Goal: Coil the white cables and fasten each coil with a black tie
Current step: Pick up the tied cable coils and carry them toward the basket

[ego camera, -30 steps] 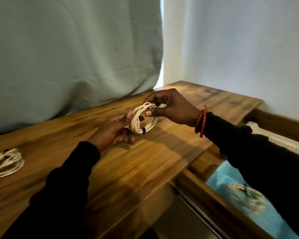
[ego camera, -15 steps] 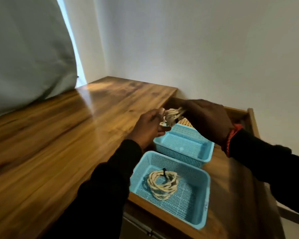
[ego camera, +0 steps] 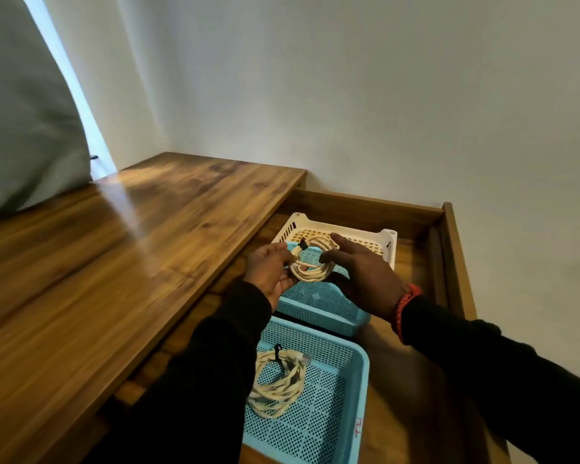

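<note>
in the head view, both hands meet just right of the frame's centre, above a middle blue basket [ego camera: 329,313]. the left hand [ego camera: 271,273] comes up from the lower middle in a black sleeve, palm turned inward, and its fingers [ego camera: 287,259] pinch the left edge of a coiled white cable [ego camera: 310,266]. a black tie [ego camera: 302,244] sits at the coil's upper left, close to those fingertips. the right hand [ego camera: 365,276] reaches in from the lower right, back of the hand up, its fingers spread and fairly straight; the thumb lies at the coil's right side, though whether it presses the cable cannot be told. a red bracelet [ego camera: 405,308] circles the right wrist.

the coil hangs over the far end of the middle basket, near a white basket [ego camera: 375,236] that stands behind it toward the wall.

in the lower middle of the frame a near blue basket [ego camera: 345,413] holds a second coiled cable [ego camera: 277,385], lying flat on the mesh floor with its own second black tie [ego camera: 277,350] at the top.

all three baskets sit in a row on a lower wooden shelf [ego camera: 412,356] with raised edges. the wooden tabletop [ego camera: 121,249] fills the left side, and a grey-green curtain [ego camera: 24,112] hangs in the upper left.
</note>
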